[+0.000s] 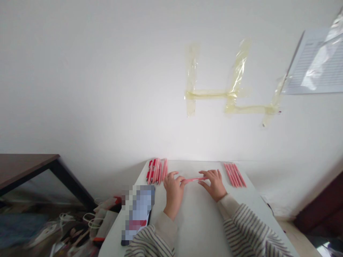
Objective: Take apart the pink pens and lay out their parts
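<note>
A slim pink pen (195, 179) is held level above the white table, between my two hands. My left hand (173, 186) pinches its left end, with the fingertips closed around it. At the right end, the thumb and fingers of my right hand (214, 185) close on the pen, partly hiding its tip. Beyond my left hand lies a group of pink and red pens (157, 171), several with dark tips. Past my right hand, several pink pens (235, 175) rest side by side in a slanted row.
A phone (142, 205) with a blurred screen lies on the white table (199, 228) by my left forearm. The wall (107, 89) with yellowed tape (210, 94) stands directly behind. A brown desk (29, 167) and clutter (77, 228) are at left.
</note>
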The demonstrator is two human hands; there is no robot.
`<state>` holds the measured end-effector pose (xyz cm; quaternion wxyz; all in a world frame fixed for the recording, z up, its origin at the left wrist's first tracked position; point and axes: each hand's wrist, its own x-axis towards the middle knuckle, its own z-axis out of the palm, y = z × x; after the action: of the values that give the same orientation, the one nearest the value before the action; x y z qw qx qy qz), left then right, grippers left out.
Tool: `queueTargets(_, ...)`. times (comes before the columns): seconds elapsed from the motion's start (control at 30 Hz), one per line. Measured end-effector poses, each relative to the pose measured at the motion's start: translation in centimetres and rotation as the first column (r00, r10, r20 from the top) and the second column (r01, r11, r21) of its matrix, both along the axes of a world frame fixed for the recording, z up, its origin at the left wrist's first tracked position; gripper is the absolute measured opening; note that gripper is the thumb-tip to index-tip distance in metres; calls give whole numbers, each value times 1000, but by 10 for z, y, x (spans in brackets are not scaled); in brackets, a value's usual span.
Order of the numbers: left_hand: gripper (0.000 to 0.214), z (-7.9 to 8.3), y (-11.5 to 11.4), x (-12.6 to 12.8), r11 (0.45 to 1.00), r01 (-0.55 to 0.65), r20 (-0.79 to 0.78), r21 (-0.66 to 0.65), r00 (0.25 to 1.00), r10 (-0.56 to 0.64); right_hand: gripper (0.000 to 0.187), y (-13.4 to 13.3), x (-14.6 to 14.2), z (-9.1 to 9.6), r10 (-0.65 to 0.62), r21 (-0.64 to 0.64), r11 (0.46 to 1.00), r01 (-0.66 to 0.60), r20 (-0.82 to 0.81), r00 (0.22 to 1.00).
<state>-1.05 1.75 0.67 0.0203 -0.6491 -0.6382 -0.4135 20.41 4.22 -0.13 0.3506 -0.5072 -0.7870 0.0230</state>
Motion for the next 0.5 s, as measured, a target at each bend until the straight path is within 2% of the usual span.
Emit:
queueTargets(0.17, 5, 3, -2, 0, 1000, 7, 28, -18, 1000, -6, 20, 0, 0, 0, -5, -11, 1000, 5, 2, 1000)
queueTargets(0.33, 4, 6, -4, 0, 999, 10, 33, -34, 999, -9, 27, 0, 0, 1, 8, -25, 1000, -7, 13, 1000)
queueTargets(0.5, 6, 5, -4, 0, 1000, 13, 12, -9, 1000, -13, 30, 2, 1, -1, 7, 35, 999, -9, 47, 999)
